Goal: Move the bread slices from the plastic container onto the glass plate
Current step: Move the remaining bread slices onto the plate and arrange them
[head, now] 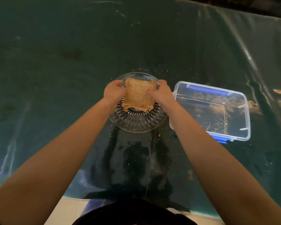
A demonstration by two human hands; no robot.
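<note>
A stack of brown bread slices (139,95) is held over the patterned glass plate (136,121), its near edge low over the plate; whether it touches the plate I cannot tell. My left hand (113,91) grips the stack's left side and my right hand (161,92) grips its right side. The clear plastic container (243,109) with blue clips lies to the right of the plate, holding only crumbs.
A dark glossy tabletop (63,62) carries scattered crumbs (141,69) around the plate and container. The table's near edge (75,198) runs just in front of my body. Light reflections streak the right side.
</note>
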